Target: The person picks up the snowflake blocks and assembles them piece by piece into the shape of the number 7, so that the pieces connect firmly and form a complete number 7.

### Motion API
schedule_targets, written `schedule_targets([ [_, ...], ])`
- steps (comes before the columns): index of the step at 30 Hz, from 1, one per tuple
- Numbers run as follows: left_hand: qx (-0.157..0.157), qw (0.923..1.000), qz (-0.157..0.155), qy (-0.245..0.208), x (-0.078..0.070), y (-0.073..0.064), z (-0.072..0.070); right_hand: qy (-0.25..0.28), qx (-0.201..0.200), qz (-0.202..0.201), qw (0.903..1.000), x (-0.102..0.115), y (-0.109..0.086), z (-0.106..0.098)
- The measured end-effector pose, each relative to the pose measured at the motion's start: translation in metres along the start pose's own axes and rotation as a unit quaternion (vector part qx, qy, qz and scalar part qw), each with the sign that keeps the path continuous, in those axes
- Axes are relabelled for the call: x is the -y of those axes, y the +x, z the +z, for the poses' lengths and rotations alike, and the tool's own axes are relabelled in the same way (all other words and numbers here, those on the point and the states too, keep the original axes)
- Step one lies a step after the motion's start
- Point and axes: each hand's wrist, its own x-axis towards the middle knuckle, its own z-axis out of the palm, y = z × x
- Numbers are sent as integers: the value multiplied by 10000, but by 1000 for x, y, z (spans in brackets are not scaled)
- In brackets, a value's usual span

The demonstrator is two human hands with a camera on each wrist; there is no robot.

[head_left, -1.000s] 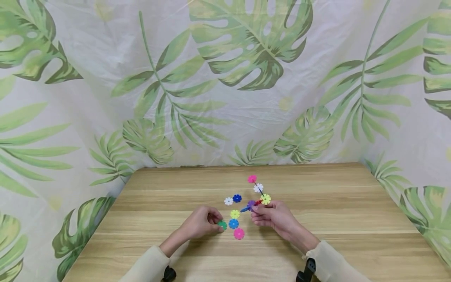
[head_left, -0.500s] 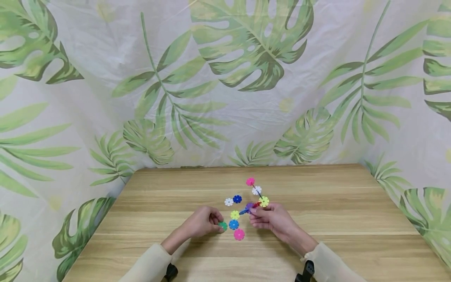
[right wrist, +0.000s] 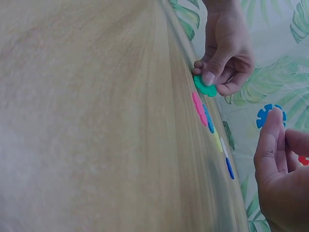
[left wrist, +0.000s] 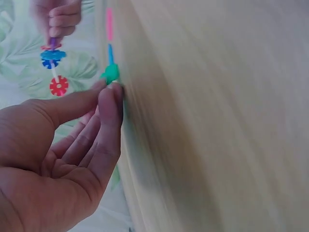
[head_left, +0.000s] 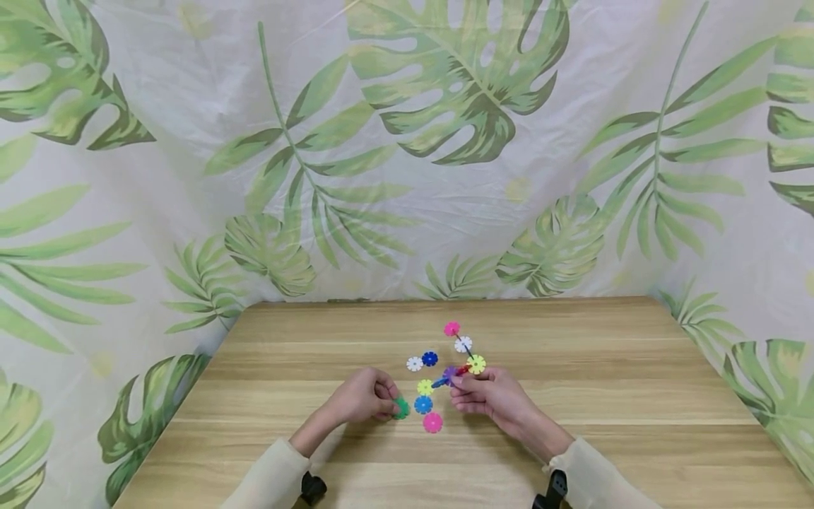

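Observation:
My left hand (head_left: 364, 397) pinches a green notched plastic disc (right wrist: 207, 89) between thumb and fingers, close over the table. In my right hand (head_left: 502, 399) is a chain of interlocking discs, gripped near its purple disc (head_left: 449, 374). From there the chain runs up through a red disc (head_left: 463, 370), a yellow-green disc (head_left: 476, 364) and a white disc (head_left: 463, 344) to a pink disc (head_left: 452, 329) at the far end. A light blue disc (head_left: 439, 383) sticks out on the chain's left side, toward the left hand.
Loose discs lie between the hands on the wooden table (head_left: 254, 438): pink (head_left: 432, 423), light blue (head_left: 422, 404) and yellow (head_left: 425, 387). Farther back are a white one (head_left: 415, 364) and a dark blue one (head_left: 429, 358). A leaf-print cloth (head_left: 445, 233) hangs behind the table.
The right hand has shifted slightly left and nearer with the chain. The left hand keeps the green disc, which has turned a little in the fingers and shows more of its face.

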Motion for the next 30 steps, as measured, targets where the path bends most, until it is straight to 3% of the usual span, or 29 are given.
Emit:
schedule_targets([
  [7, 9, 9941, -168, -1070, -4, 3, 5, 4, 14, -8, 10000, 0, 0, -1],
  [16, -215, 9760, -385, -2133, -10, 9, 13, -55, -62, -36, 10000, 2, 0, -4],
  [22, -270, 9666, -296, -2531, -16, 11, 21, -32, -53, -26, 10000, 2, 2, -6],
  [30, -245, 9628, -219, -2681, -22, 12, 24, 37, -67, 20, 10000, 4, 1, -6],
])
